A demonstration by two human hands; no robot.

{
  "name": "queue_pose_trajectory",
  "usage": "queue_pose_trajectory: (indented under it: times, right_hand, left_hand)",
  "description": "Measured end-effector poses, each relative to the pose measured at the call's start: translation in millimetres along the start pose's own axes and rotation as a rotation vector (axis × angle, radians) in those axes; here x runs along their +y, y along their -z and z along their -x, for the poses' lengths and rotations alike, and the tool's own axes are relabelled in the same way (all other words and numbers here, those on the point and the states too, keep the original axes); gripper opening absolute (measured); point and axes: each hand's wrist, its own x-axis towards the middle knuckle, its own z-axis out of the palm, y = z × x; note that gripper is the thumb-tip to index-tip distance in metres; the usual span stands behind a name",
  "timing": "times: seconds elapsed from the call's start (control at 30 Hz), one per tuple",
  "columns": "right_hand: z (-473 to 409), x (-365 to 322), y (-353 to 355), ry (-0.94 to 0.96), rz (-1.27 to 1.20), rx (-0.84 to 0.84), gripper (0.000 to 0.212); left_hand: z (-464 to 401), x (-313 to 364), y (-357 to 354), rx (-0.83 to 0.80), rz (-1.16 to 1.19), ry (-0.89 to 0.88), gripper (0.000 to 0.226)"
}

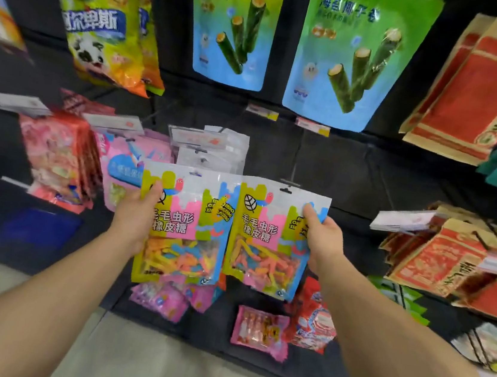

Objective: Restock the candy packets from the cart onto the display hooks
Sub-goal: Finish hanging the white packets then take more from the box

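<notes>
While gripped, both candy packets (184, 227) show bright gummy worms.

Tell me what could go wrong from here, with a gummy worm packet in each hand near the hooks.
1. The right hand grips its gummy packet at the side edge; the hang hole sits near a bare hook, and a one-sided grip may let it tilt and miss.
2. The left hand holds the second packet, so neither is free to steady things.
3. The two packets overlap, so one could drag the other.
</notes>
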Motion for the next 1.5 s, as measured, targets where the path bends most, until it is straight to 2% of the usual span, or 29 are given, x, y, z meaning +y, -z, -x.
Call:
queue_pose_trajectory:
  times: [0.07, 0.17, 0.27, 0.33, 0.4, 0.5, 0.57, 0.67, 0.73, 0.83, 0.9, 1.03, 1.1, 1.3, 1.5]
  right_hand:
    - [-4.3, 0.2, 1.9, 0.006, 0.017, -0.009, 0.068]
    - [-1.2, -6.2, 3.4, -0.001, 0.001, -0.023, 0.066]
    - [1.4, -12.3, 0.9, -0.009, -0.007, -0.018, 0.046]
    - [-2.1, -13.0, -2.0, -0.017, -0.009, 0.003, 0.036]
    - [-6.8, -11.8, -3.8, -0.021, -0.003, 0.017, 0.036]
    - [-10.0, -14.5, -6.9, -0.049, 0.029, 0.035, 0.036]
    - [-8.0, -19.1, -7.4, -0.043, 0.031, 0.122, 0.034]
    - [0.4, -25.4, -0.1, 0.048, 0.039, 0.235, 0.031]
    - [8.3, -26.1, 4.6, 0.051, -0.056, 0.101, 0.031]
    - [14.8, -23.7, 8.9, -0.051, -0.118, -0.202, 0.041]
    - [15.2, -22.8, 11.7, -0.046, -0.065, -0.255, 0.032]
    - [10.9, -29.3, 17.5, -0.002, -0.070, -0.156, 0.013]
    - [6.6, -31.2, 18.5, 0.003, -0.064, -0.113, 0.011]
    - [3.4, -27.5, 13.2, 0.007, 0.017, -0.062, 0.016]
    - [3.1, -24.9, 6.3, -0.002, 0.077, -0.008, 0.027]
  left_hand:
    - [9.3, -2.0, -4.0, 0.023, 0.020, 0.024, 0.044]
    - [18.0, -2.6, -11.1, -0.001, 0.069, 0.059, 0.031]
    - [22.0, -2.4, -21.4, -0.035, 0.073, 0.040, 0.028]
    - [23.6, -1.1, -27.8, -0.051, 0.085, 0.040, 0.048]
    - [25.1, -2.1, -33.2, -0.066, 0.085, 0.051, 0.069]
    - [29.3, -1.7, -43.4, -0.102, 0.073, 0.070, 0.065]
    - [33.7, 0.4, -53.2, -0.130, 0.042, 0.090, 0.068]
    - [36.6, -1.3, -71.6, -0.169, -0.023, 0.092, 0.051]
    - [39.3, -2.4, -85.9, -0.194, -0.063, 0.092, 0.055]
    - [42.9, -4.6, -108.1, -0.248, -0.050, 0.119, 0.050]
    - [47.2, -1.7, -122.0, -0.272, -0.024, 0.142, 0.044]
    - [49.7, 6.2, -146.0, -0.292, -0.003, 0.162, 0.031]
    - [48.5, 8.5, -153.6, -0.299, -0.010, 0.179, 0.036]
    - [42.2, 6.0, -159.5, -0.289, -0.036, 0.249, 0.042]
    - [40.4, 9.1, -160.0, -0.280, -0.078, 0.245, 0.051]
